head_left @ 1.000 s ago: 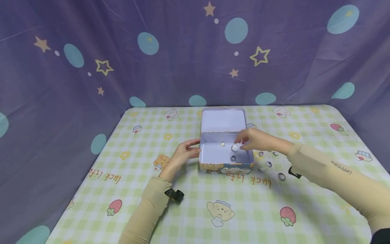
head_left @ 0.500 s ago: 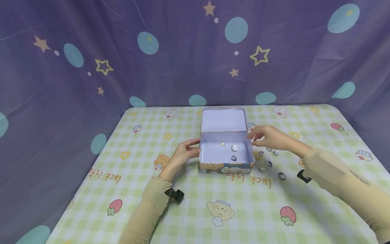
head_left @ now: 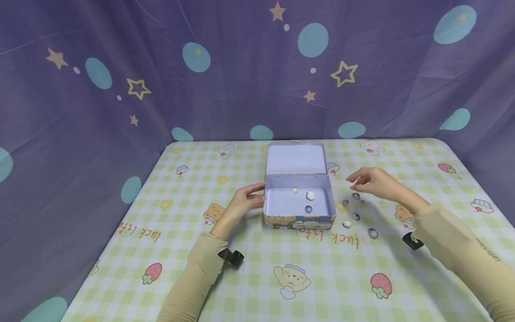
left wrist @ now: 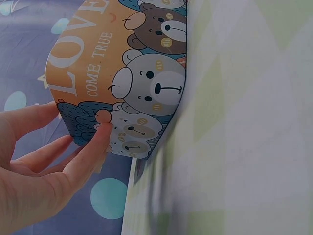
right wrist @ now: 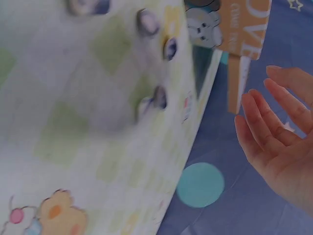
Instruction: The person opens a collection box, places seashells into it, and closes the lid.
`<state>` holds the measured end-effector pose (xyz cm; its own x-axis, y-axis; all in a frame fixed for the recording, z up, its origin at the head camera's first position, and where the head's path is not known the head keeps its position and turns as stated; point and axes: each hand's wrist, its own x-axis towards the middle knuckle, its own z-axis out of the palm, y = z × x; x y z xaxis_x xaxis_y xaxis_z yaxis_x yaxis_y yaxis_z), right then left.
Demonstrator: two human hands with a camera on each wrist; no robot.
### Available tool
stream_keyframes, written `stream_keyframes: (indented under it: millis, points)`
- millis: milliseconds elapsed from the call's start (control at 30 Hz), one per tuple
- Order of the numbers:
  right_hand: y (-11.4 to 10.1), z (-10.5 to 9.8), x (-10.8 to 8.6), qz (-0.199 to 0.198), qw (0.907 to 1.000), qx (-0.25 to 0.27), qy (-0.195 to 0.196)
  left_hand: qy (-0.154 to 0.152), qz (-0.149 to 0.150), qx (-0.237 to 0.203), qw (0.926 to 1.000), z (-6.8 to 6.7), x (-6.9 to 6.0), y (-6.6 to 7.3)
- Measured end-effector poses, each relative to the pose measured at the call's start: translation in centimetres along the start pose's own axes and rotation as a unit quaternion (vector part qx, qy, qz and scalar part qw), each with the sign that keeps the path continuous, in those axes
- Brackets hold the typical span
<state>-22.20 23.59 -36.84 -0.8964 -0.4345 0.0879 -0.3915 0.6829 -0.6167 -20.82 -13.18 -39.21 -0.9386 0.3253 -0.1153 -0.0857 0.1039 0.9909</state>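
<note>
A hinged tin box (head_left: 298,222) with cartoon bears on its side stands with its lid (head_left: 295,159) tipped back. Three small seashells lie inside it, one of them a white seashell (head_left: 310,196). My left hand (head_left: 240,202) touches the box's left wall with extended fingers; the left wrist view shows fingertips (left wrist: 105,131) against the printed side. Right of the box, my right hand (head_left: 375,183) hovers above several more seashells, including a grey seashell (head_left: 373,233). Its fingers are loosely bent and hold nothing, as the right wrist view (right wrist: 279,132) also shows.
A green-and-white checked tablecloth (head_left: 225,277) printed with cartoons covers the table. Behind the table's far edge hangs a purple curtain (head_left: 241,103) with stars and teal ovals. A black wrist camera (head_left: 231,257) sits on the left cuff.
My right hand has moved out of the tin box, over its right wall, to above the seashells on the right. My left hand has stayed at the box.
</note>
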Motion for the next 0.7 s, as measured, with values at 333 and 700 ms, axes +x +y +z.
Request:
stream_keyframes:
  millis: [333,700]
  points:
    - [2.4,0.1,-0.6,0.026,0.9992,-0.001,-0.031,0.012,0.016,0.0,0.9998,0.0,0.3,-0.7]
    - [4.1,0.7,-1.3,0.062,0.9959,0.007,-0.065,0.008,0.012,0.003,0.9999,0.0,0.3,-0.6]
